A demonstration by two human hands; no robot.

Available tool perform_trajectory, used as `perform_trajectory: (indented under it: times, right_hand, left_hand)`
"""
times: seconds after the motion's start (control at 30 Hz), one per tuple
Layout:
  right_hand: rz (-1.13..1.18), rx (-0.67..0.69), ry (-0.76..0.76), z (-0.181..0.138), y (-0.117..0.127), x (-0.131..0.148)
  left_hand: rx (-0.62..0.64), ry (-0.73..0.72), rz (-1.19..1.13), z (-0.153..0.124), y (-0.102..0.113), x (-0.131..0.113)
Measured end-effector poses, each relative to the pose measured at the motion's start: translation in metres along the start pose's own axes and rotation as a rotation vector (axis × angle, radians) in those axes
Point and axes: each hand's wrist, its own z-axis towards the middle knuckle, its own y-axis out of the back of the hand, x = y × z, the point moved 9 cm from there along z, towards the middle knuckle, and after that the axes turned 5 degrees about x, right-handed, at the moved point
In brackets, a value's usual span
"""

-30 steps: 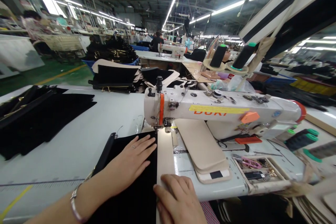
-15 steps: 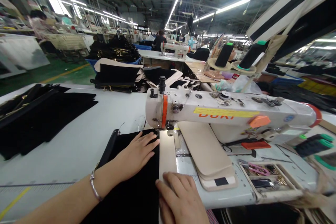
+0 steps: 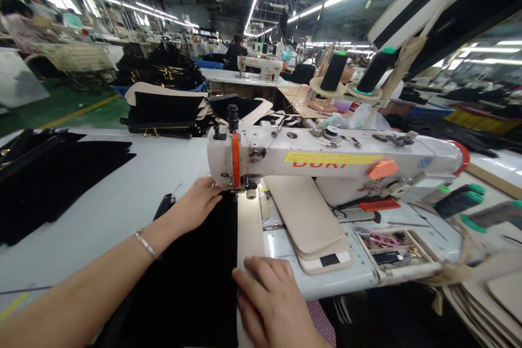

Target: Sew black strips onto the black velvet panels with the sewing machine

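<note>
Your left hand (image 3: 198,204) lies flat and open on the black fabric (image 3: 204,274), fingertips right up against the sewing machine's (image 3: 326,160) presser foot (image 3: 241,187). It's pressing, not gripping, which looks like the way to hold the cloth flat where it meets the needle. Your right hand (image 3: 269,299) rests palm down in front of the machine head, loose, fingers lying on the near end of the cream strip (image 3: 248,234), nothing clasped as far as I can see. The strip runs edge to edge along the black fabric, so one hand on each piece probably holds that line straight. Both pieces sit on the machine bed, running from the foot back toward you.

The stack of cream pieces (image 3: 310,223) lies under the machine's arm, just beside the strip, so it's within easy reach of that right hand. In front of the machine's right end there's a shallow tray (image 3: 403,273) with pink snips (image 3: 377,239) and some small dark bits I can't make out. Two thread cones (image 3: 335,72) stand behind the machine. Far behind the machine head, a blue crate (image 3: 200,87) is heaped with black pieces.
</note>
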Motion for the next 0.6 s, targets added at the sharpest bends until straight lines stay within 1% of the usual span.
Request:
perform_trajectory:
  times: [0.07,0.13,0.3,0.4,0.6]
  right_hand:
    - [0.015,-0.019,0.008,0.0,0.001,0.0]
    - [0.025,-0.034,0.019,0.0,0.001,0.0]
    - [0.051,-0.025,0.007,0.0,0.0,-0.002]
    - [0.058,-0.015,-0.001,0.0,0.0,-0.002]
    - [0.044,-0.031,-0.006,0.0,0.005,0.0]
  left_hand:
    - [0.007,-0.031,-0.063,0.022,-0.007,0.008]
    - [0.019,-0.04,-0.111,0.032,-0.013,0.013]
    - [0.021,-0.031,-0.217,0.035,-0.017,0.017]
    - [0.012,-0.02,-0.262,0.041,-0.019,0.021]
    - [-0.067,0.048,-0.364,0.055,-0.019,0.033]
